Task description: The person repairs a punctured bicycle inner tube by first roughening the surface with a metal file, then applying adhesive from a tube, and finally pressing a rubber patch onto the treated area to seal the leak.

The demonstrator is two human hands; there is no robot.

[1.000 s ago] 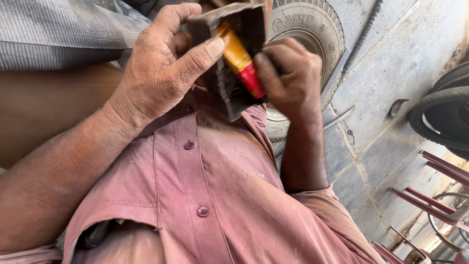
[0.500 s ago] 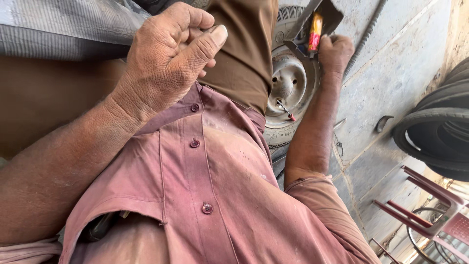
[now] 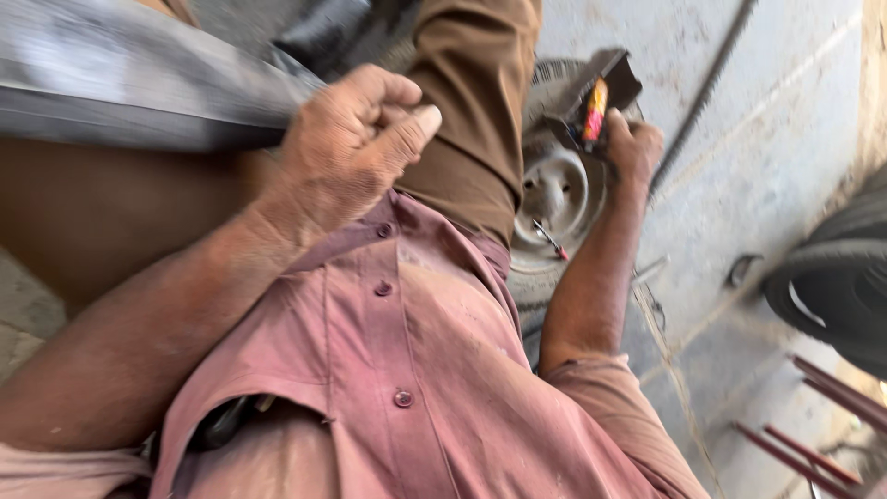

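Two hands are busy here, and we're looking down past our own dusty pink shirt (image 3: 434,370). We're closing our left hand (image 3: 356,152) into a loose fist, thumb lying over the curled fingers, and we can't tell whether anything small is tucked inside. Our right hand (image 3: 633,148) is reaching out and gripping a dark open holder (image 3: 605,92) with an orange-and-red tube (image 3: 594,109) sitting in it; the grip is wrapped snugly round the lower end of the holder. It's hanging above a small wheel (image 3: 554,199) lying flat on the concrete floor (image 3: 739,185) (with a red-handled tool (image 3: 552,240) poking from the rim, as far as we can make out).

For doing this bit well, we're thinking: keep the holder level so the tube isn't sliding out, bring it down near the wheel rather than working at arm's length, and free up the fist to steady things. A big tyre (image 3: 832,286) and some red bars (image 3: 813,434) are sitting off to the right.
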